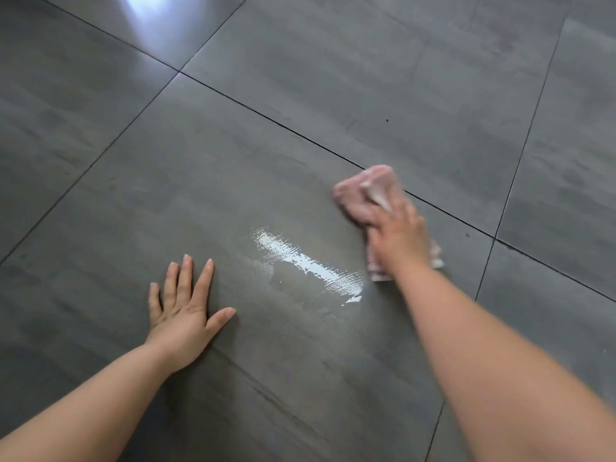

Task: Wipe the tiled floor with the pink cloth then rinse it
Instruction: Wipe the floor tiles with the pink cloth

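We see a dark grey tiled floor (333,78) filling the whole view, big square tiles w/ thin black grout lines (266,115) running diagonally. Two bare forearms come in from the bottom edge: right forearm (483,345) long and reaching up-centre, left forearm (100,395) lower, at bottom left.

On the middle tile we note a wet streak (300,258), shiny white, slanting down toward the right, its lower end just beside the cloth's near edge.

The pink cloth (360,195) lies on the floor right of centre, bunched at the far end, approx. across a grout line, w/ a flatter part sticking out under the wrist. The right hand (396,238) sits on top, pressing it down, fingers bent over the bunch and holding it; they're blurred, so we can't read the exact grip.

The left hand (183,315) is flat on the tile, palm down, fingers straight and spread, thumb out to the right, holding nothing, well apart from the cloth.

Top left: a bright glare (146,5). A tiny dark speck (387,120) sits on the far tile.
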Tool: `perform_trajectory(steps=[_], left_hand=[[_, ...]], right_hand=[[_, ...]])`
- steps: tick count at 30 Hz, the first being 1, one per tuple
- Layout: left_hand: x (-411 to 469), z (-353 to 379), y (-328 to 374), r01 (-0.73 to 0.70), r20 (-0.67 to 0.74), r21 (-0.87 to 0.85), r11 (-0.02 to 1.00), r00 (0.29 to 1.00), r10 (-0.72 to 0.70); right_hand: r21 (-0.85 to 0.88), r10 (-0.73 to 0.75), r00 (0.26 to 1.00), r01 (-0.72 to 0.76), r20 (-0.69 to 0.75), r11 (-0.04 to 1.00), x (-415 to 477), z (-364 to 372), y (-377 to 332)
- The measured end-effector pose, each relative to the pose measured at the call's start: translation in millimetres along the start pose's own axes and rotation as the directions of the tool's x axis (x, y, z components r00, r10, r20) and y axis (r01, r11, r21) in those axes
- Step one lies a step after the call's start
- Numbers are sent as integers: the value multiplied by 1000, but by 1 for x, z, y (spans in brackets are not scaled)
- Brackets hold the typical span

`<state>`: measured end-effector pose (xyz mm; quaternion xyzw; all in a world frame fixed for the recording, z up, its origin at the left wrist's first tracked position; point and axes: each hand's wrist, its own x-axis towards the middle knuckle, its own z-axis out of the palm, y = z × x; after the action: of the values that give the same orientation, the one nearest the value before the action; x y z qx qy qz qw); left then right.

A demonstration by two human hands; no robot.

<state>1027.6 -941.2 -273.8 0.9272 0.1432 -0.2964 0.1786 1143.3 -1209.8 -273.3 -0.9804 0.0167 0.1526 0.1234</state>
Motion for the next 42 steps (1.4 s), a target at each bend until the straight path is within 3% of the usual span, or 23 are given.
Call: perform_trajectory(steps=[2,5,6,8,10,12,14,16,18,20,22,23,25,26,28,30,32,34,35,39,40,42], left_hand=[[1,-1,1,-7,-14,-2,1000,1000,7],[-1,-2,1,-11,-14,-10,1000,1000,11],[-1,-2,2,-10,-18,-16,1000,1000,9],[-2,-1,3,-3,-36,-19,1000,999,3],[-2,0,3,-5,-51,-4,1000,999,5],[-2,1,4,-13,-66,-4,1000,998,13],[-3,1,4,-18,-81,-13,1000,997,17],[-4,2,3,-30,-100,-19,999,995,28],[-4,3,3,-35,-122,-16,999,992,33],[-3,3,3,-30,-123,0,1000,992,30],[-4,4,4,-26,-120,11,1000,992,27],[-4,3,4,-25,-121,16,1000,992,27],[-5,2,5,-33,-129,28,999,991,36],[-5,2,4,-40,-138,28,999,989,44],[-8,4,3,-73,-182,15,997,980,75],[-8,4,-4,-113,-281,-9,994,954,106],[-5,0,-21,-65,-392,-41,997,919,44],[0,-7,-45,50,-430,-61,997,900,-72],[3,-9,-55,92,-422,-57,994,900,-108],[13,-3,-76,102,-422,9,995,902,-89],[13,-2,-76,98,-432,16,995,898,-82],[15,1,-77,86,-455,40,996,889,-59]], right_hand=[[35,173,984,-172,-46,984,-6,-14,29],[101,208,977,-202,-56,974,-23,3,17],[116,152,987,-146,-48,982,-31,11,1],[57,-103,994,106,-44,993,-54,29,-28],[-13,-312,950,311,-27,950,-83,43,-44],[-72,-418,906,421,64,904,-103,41,-32],[-110,-431,898,438,82,892,-109,35,8],[-151,-264,961,274,82,950,-116,23,56],[-130,-38,998,32,-44,991,-121,7,92],[14,263,965,-263,-13,965,-127,-1,99],[87,352,936,-350,-17,933,-131,9,78],[55,288,957,-286,-34,957,-136,19,62],[-65,-46,999,45,-21,997,-147,45,28],[-116,-229,973,230,19,966,-153,53,14],[-143,-503,853,520,141,842,-155,56,6],[-154,-635,749,661,188,734,-134,48,21],[-238,-542,831,556,126,796,-107,36,45],[-196,-276,961,269,-7,943,-89,23,60],[-127,-137,989,129,-58,984,-81,15,60],[113,324,939,-312,-114,943,-36,7,20],[97,356,930,-348,-87,932,-23,7,0],[53,288,956,-285,-56,957,0,8,-41]])
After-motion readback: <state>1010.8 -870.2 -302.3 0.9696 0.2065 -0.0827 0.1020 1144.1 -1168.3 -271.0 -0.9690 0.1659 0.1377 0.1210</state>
